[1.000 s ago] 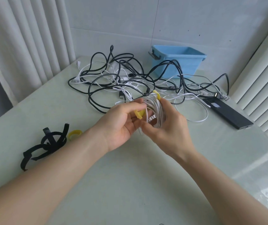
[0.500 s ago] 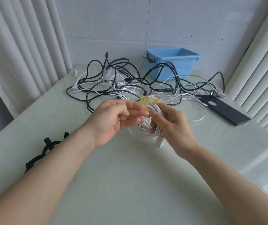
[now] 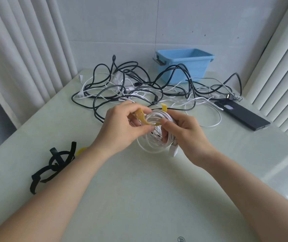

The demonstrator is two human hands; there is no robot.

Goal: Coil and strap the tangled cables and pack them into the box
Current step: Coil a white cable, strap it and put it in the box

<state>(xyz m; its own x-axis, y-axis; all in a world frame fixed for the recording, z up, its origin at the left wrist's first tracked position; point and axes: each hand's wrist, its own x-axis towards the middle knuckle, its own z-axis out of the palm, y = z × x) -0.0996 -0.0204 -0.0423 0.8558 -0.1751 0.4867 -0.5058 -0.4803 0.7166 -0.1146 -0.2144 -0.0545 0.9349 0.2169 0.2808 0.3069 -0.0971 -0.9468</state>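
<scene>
Left hand [image 3: 122, 127] pinches yellow strap [image 3: 144, 119]; right hand [image 3: 186, 132] grips white cable coil [image 3: 154, 137].

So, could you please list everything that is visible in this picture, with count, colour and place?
coiled white cable: one, white, held between both hands
yellow strap: one, yellow, over the coil's top
tangled cables: several, black and white, far middle of table
box: one, blue, behind the tangle
black straps: a few, black, table's left
spare yellow strap: one, yellow, beside black straps, partly hidden
flat device: one, black, table's right
table: one, pale green
curtains: white, both sides
left hand: one, pinches yellow strap
right hand: one, grips the coil
</scene>
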